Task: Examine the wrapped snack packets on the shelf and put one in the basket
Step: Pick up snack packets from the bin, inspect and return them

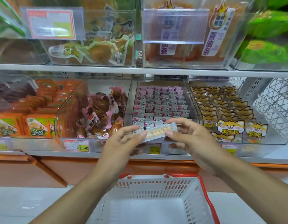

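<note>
Hands, left hand [122, 139] and right hand [188, 135], are pinching the packet [157, 132] by its ends; each grip should be staying light while turning it over the basket [156, 186].

pkt [157, 132] white w/ orange stripe | basket [156, 188] white, red handle [204, 191] | shelf base [75, 168] orange

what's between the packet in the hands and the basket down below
Nothing solid: in the head view the packet, pinched by the left hand and right hand, hangs above the basket; behind that gap are only the shelf edge's price tags.

Orange pkts [37, 125] left bin, price tag [76, 145] below
</note>
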A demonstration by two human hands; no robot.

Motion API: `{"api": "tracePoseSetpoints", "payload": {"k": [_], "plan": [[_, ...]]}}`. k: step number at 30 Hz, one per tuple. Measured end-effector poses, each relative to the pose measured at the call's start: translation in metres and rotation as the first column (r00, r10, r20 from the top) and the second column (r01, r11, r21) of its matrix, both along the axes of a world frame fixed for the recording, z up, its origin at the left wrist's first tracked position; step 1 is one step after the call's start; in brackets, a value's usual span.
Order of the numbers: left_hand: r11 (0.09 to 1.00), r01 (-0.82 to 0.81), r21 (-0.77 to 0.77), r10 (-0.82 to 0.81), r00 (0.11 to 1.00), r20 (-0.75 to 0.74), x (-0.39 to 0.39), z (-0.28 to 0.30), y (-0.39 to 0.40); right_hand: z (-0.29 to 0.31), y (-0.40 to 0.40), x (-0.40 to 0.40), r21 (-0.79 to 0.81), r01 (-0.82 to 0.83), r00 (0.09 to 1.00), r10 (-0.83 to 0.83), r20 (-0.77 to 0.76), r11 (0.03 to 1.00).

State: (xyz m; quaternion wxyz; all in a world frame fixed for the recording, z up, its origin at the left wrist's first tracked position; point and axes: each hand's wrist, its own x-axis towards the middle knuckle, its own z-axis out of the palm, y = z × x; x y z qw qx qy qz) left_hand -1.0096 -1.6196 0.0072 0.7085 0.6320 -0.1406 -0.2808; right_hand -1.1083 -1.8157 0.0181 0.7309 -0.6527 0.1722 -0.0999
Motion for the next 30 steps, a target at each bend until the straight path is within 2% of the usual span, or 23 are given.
{"api": "tracePoseSetpoints", "payload": {"k": [4,7,9,15,20,25,28,30], "plan": [[0.998,-0.056,-0.008,0.055,0.997,-0.048,0.002,0.001,0.000,0.002,-0.001,0.000,-0.033,-0.026,1.000,0.025,-0.017,0.999],[0.997,-0.030,0.073,0.040,0.991,-0.131,0.001,0.000,-0.001,0.005,-0.001,-0.002,-0.179,-0.084,0.996,0.089,0.019,0.980],[0.993,-0.010,0.119,0.028,0.989,-0.147,0.001,-0.001,-0.002,0.004,0.001,-0.002,-0.221,-0.101,0.992,0.116,0.057,0.970],[0.985,-0.022,0.173,0.048,0.989,-0.142,0.003,-0.004,-0.002,0.000,0.003,-0.002,-0.041,-0.073,0.994,0.076,0.082,0.997],[0.998,-0.014,0.056,0.017,0.998,-0.061,0.001,-0.005,-0.003,0.001,0.005,0.002,0.131,0.075,0.996,-0.079,0.030,0.989],[1.000,-0.009,-0.022,0.008,0.999,-0.041,0.003,-0.007,-0.005,0.002,0.005,0.008,0.356,0.168,0.984,-0.177,-0.006,0.919],[1.000,-0.005,-0.008,0.005,1.000,0.004,0.002,-0.008,-0.006,0.001,0.003,0.011,0.353,0.177,0.982,-0.187,-0.005,0.919],[0.999,-0.045,0.025,0.043,0.995,0.094,0.001,-0.008,-0.007,0.002,-0.001,0.014,0.257,0.180,0.979,-0.198,0.048,0.949]]}}
